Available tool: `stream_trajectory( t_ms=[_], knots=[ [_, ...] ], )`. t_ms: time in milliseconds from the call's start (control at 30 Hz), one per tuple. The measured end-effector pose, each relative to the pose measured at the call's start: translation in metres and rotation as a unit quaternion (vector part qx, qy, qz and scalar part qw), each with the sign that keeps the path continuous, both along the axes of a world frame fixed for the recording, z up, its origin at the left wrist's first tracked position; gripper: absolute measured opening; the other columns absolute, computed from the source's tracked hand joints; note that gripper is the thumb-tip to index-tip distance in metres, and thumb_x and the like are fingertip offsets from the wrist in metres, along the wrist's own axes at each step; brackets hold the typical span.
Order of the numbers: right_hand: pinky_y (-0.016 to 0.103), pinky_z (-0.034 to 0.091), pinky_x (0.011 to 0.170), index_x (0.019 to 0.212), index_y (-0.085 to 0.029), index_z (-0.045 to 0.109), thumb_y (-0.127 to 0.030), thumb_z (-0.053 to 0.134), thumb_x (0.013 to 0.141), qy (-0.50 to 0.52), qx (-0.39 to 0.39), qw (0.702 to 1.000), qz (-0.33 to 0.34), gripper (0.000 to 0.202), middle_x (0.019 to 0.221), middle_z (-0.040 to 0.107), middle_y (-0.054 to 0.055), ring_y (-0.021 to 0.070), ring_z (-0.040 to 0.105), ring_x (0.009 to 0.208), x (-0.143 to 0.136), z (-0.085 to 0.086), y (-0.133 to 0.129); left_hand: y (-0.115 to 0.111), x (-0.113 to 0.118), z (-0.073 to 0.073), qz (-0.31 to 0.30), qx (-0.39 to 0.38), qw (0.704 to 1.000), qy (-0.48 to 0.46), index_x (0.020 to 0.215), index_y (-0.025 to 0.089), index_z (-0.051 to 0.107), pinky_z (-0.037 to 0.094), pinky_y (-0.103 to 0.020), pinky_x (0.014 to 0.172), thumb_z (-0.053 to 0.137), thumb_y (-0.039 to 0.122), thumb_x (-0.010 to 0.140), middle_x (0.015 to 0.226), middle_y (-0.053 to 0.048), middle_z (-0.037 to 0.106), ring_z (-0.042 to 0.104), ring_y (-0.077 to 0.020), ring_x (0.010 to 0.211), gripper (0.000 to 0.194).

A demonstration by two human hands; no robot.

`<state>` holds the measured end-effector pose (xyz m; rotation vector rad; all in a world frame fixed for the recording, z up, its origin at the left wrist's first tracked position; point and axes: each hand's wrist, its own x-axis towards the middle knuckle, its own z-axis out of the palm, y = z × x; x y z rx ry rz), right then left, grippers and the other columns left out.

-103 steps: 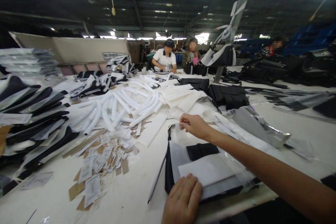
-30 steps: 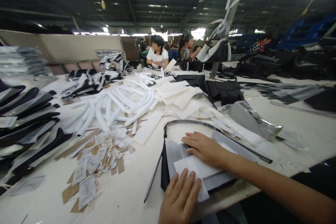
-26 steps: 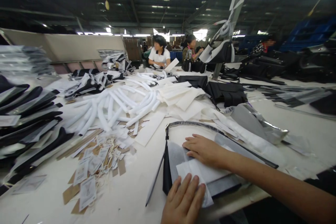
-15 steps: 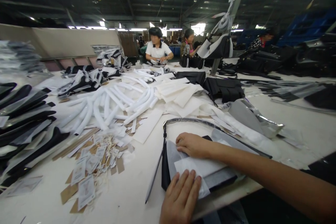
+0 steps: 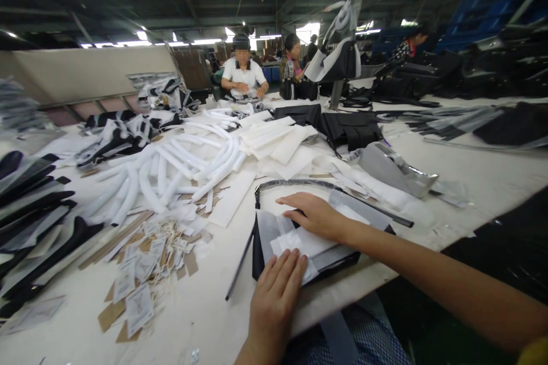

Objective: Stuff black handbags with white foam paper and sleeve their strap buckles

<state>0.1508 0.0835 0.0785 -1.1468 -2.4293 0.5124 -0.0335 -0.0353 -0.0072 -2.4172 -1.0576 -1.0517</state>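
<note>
A black handbag [image 5: 257, 254] lies on the white table [image 5: 205, 296] in front of me, largely covered by thin grey-white wrapping sheet [image 5: 268, 227]. Its plastic-wrapped strap [image 5: 295, 183] arches behind it. My left hand [image 5: 280, 285] rests flat on the near edge, fingers stretched over a translucent white packet [image 5: 286, 242]. Above the far side of the bag is my right hand [image 5: 314, 215], its fingers extended and the thumb apart. It grips nothing that I can see; whether its underside touches the wrapping is hidden. A thin dark strip [image 5: 240, 262] slants down from the bag's left side.
Paper tags with strings [image 5: 139, 302] lie in a heap at left, near stacked black pieces [image 5: 38, 239]. White foam tubes [image 5: 171, 165] and white sheets [image 5: 278, 140] cover the middle. Black bags [image 5: 349, 130] lie behind. Across the table sits a person in white [image 5: 243, 74].
My right hand has lifted and opened from its curled position on the wrapping. My left hand stays on the bag's near edge. The view has shifted, so everything appears further left.
</note>
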Motion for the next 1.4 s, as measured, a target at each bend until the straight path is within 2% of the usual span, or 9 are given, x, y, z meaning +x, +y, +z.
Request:
stream_trajectory(
  t_ms=[133, 267, 400, 567, 767, 967, 1133, 1300, 1400],
  knots=[
    [0.032, 0.052, 0.103, 0.128, -0.02, 0.063, -0.018, 0.058, 0.096, 0.112, 0.189, 0.976, 0.014, 0.032, 0.118, 0.073, 0.008, 0.0184, 0.066, 0.115, 0.05, -0.007, -0.085, 0.001, 0.0, 0.0, 0.002, -0.011, 1.0, -0.006, 0.134, 0.015, 0.059, 0.04, -0.034, 0.114, 0.037, 0.012, 0.103, 0.138, -0.003, 0.062, 0.056, -0.0173, 0.129, 0.038],
    [0.042, 0.042, 0.116, 0.141, -0.019, 0.055, -0.006, 0.053, 0.093, -0.049, 0.223, 0.966, 0.124, 0.05, 0.136, 0.064, 0.008, 0.022, 0.052, 0.135, 0.09, -0.05, -0.147, 0.001, 0.001, 0.0, 0.003, -0.027, 1.0, -0.004, 0.135, 0.015, 0.058, 0.045, -0.035, 0.111, 0.041, 0.015, 0.103, 0.138, -0.004, 0.061, 0.057, -0.0188, 0.128, 0.037],
    [0.051, 0.034, 0.118, 0.151, -0.026, 0.043, -0.005, 0.048, 0.092, -0.131, 0.197, 0.963, 0.131, 0.062, 0.152, 0.046, 0.006, 0.0254, 0.037, 0.144, 0.093, -0.088, -0.161, 0.001, 0.002, 0.002, 0.0, -0.028, 1.0, -0.006, 0.135, 0.015, 0.058, 0.046, -0.036, 0.111, 0.042, 0.017, 0.103, 0.137, -0.006, 0.063, 0.058, -0.0194, 0.127, 0.036],
    [0.047, 0.038, 0.117, 0.155, -0.022, 0.034, -0.01, 0.046, 0.098, 0.003, 0.203, 0.972, 0.121, 0.06, 0.136, 0.063, 0.007, 0.0215, 0.052, 0.134, 0.065, -0.107, -0.159, 0.0, 0.002, 0.004, 0.002, -0.009, 1.0, 0.008, 0.135, 0.014, 0.058, 0.047, -0.036, 0.11, 0.043, 0.017, 0.102, 0.136, -0.006, 0.063, 0.058, -0.0193, 0.127, 0.036],
    [0.042, 0.054, 0.104, 0.146, -0.022, 0.048, -0.015, 0.042, 0.1, 0.119, 0.215, 0.966, 0.086, 0.047, 0.117, 0.074, 0.007, 0.0218, 0.069, 0.113, 0.035, -0.113, -0.174, 0.0, 0.002, 0.002, 0.008, 0.003, 1.0, 0.026, 0.137, 0.014, 0.055, 0.05, -0.037, 0.107, 0.043, 0.015, 0.101, 0.137, -0.007, 0.062, 0.056, -0.0205, 0.13, 0.038],
    [0.037, 0.059, 0.098, 0.137, -0.022, 0.057, -0.015, 0.042, 0.1, 0.108, 0.212, 0.966, 0.103, 0.04, 0.114, 0.075, 0.006, 0.0212, 0.072, 0.106, 0.024, -0.102, -0.175, -0.002, 0.002, 0.002, 0.018, 0.007, 0.999, 0.03, 0.134, 0.014, 0.058, 0.051, -0.035, 0.105, 0.038, 0.015, 0.103, 0.134, -0.006, 0.065, 0.059, -0.0187, 0.126, 0.038],
    [0.041, 0.049, 0.11, 0.148, -0.025, 0.045, -0.032, 0.053, 0.099, 0.084, 0.175, 0.965, 0.176, 0.05, 0.109, 0.077, 0.006, 0.0209, 0.073, 0.102, 0.041, -0.054, -0.155, -0.004, 0.002, 0.002, 0.026, 0.004, 0.999, 0.025, 0.133, 0.014, 0.059, 0.052, -0.035, 0.104, 0.037, 0.015, 0.103, 0.132, -0.007, 0.066, 0.06, -0.0188, 0.124, 0.038],
    [0.05, 0.039, 0.116, 0.138, -0.022, 0.058, -0.026, 0.049, 0.099, 0.015, 0.196, 0.98, -0.005, 0.04, 0.136, 0.064, 0.011, 0.0267, 0.056, 0.13, 0.04, -0.009, -0.078, -0.002, 0.002, -0.002, 0.018, 0.029, 0.999, 0.027, 0.132, 0.014, 0.06, 0.051, -0.036, 0.105, 0.038, 0.013, 0.102, 0.131, -0.008, 0.067, 0.06, -0.0192, 0.125, 0.037],
    [0.062, 0.026, 0.117, 0.131, -0.015, 0.063, -0.026, 0.047, 0.099, -0.108, 0.091, 0.99, 0.008, 0.037, 0.14, 0.059, 0.016, 0.0347, 0.042, 0.141, 0.024, -0.005, -0.022, 0.0, 0.002, -0.004, 0.023, 0.045, 0.998, 0.025, 0.131, 0.015, 0.062, 0.049, -0.034, 0.108, 0.038, 0.013, 0.103, 0.131, -0.005, 0.067, 0.06, -0.0181, 0.124, 0.037]
  ],
)
